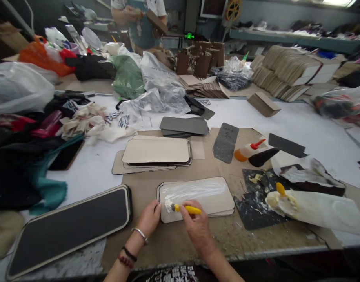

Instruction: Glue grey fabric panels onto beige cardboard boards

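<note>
Head view: looks down at two hands on a brown work table (pixel 144 250).
Right hand (pixel 199 229): closed around a yellow-handled brush (pixel 187 209); the white, gluey tip points left.
Left hand (pixel 149 219): fingers curled onto the left edge of the cardboard panel (pixel 209 197), pressing it down; wrist has bracelets.
Where the panel is: right in front of both hands, on a small stack, touching the left hand.
Long side: runs left to right, and so do the shiny wet glue streaks (pixel 194 190) on it.
Brush spot: at the panel's near-left corner, so most of the panel lies to the right of the tip.
Nearer hand: the right hand owns the brush; the left is just beside the tip.
Nearby: big glue bottle (pixel 315 209) to the right, black foam-lined panel (pixel 71 229) to the left.
Hard to see: the bristles are lost under white glue; how many panels lie below cannot be told; another person far back is cut off at the top.
</note>
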Tool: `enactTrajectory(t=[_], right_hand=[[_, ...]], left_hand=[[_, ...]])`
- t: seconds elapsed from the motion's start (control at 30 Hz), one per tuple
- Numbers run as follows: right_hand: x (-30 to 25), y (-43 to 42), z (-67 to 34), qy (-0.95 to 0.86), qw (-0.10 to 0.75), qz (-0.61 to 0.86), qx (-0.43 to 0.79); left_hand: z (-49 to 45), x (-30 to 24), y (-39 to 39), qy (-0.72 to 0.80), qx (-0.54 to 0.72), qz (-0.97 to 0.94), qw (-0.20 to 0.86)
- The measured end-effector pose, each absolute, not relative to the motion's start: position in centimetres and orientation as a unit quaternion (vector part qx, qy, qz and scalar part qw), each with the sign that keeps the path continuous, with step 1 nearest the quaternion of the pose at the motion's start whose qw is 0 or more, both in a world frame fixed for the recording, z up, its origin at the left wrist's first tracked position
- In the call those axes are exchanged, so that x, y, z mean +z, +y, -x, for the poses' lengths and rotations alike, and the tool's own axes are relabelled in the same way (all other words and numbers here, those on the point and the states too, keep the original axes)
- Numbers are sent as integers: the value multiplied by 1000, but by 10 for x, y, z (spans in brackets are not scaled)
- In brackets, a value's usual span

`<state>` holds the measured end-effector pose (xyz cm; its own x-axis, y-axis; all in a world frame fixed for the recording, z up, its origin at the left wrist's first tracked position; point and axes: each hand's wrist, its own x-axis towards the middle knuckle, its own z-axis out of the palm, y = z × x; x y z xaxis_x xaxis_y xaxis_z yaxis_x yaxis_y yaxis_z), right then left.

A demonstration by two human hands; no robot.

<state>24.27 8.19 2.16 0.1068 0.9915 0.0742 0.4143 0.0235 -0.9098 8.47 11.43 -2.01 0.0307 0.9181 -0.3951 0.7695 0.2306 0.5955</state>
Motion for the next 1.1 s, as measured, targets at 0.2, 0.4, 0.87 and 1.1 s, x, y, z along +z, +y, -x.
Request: enactTrajectory(t=[0.2, 0.4, 0.87, 1.1], right_hand=[[10, 79, -268, -588, 413, 638, 278], [20, 57, -354, -587, 369, 716, 84], [18, 28, -293, -738, 316, 573, 166], [29, 39, -231, -748, 320, 493, 309]], left_hand=[[-86, -18, 113, 688, 94, -606, 387], [-87, -13, 110, 684, 100, -607, 392], [-80, -28, 112, 672, 150, -569, 451], [-76, -40, 110, 669, 156, -556, 468]])
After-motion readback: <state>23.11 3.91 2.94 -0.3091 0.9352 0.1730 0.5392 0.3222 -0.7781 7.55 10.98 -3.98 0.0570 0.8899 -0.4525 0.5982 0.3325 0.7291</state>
